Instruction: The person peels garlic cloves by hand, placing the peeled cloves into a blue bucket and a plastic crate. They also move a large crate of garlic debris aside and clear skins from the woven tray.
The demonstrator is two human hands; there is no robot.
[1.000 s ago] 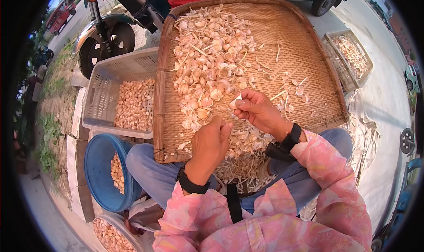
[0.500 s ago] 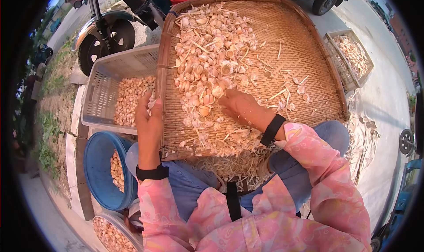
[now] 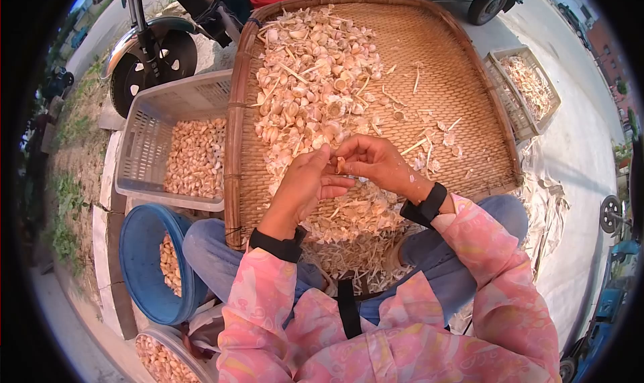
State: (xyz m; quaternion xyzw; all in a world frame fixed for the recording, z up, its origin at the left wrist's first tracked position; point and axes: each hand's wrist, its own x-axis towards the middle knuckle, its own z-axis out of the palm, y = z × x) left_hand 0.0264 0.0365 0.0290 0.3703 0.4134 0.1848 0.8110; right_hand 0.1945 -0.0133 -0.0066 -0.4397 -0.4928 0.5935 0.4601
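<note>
"Containers, left side of the frame: what is in them?"

"Pale plastic crate (image 3: 142, 131), upper left: its right-hand part is heaped with separated garlic cloves (image 3: 194, 156). Blue bucket (image 3: 139, 265), below the crate: a smaller quantity of cloves (image 3: 170, 265) at the inner right. Round container (image 3: 190, 356), bottom left: well filled with loose cloves (image 3: 161, 359)."

"And the centre?"

"Woven tray (image 3: 443, 54), shallow, dark-rimmed. Its left half bears a thick garlic pile (image 3: 315, 74), mixed with dry stalks and skins. Its right half shows mostly bare weave, with stray stalks (image 3: 416, 147) toward the lower part."

"Condition of the hands?"

"Close together over the tray's lower middle. Left hand (image 3: 305, 187) rises from the lower centre, palm turned inward, fingers loosely curled toward the right; whether it grips anything cannot be told. Right hand (image 3: 376, 163) comes in from the right, back of the hand upward, fingers bent, thumb and forefinger pinched on a small brown piece (image 3: 341, 165). That piece sits between the two sets of fingertips, just below the garlic pile. Overlap hides whether the hands touch."

"Anything further right?"

"Smaller crate (image 3: 508, 96), upper right, beside the tray: filled with pale dry scraps (image 3: 528, 84), individually too small to identify."
</note>
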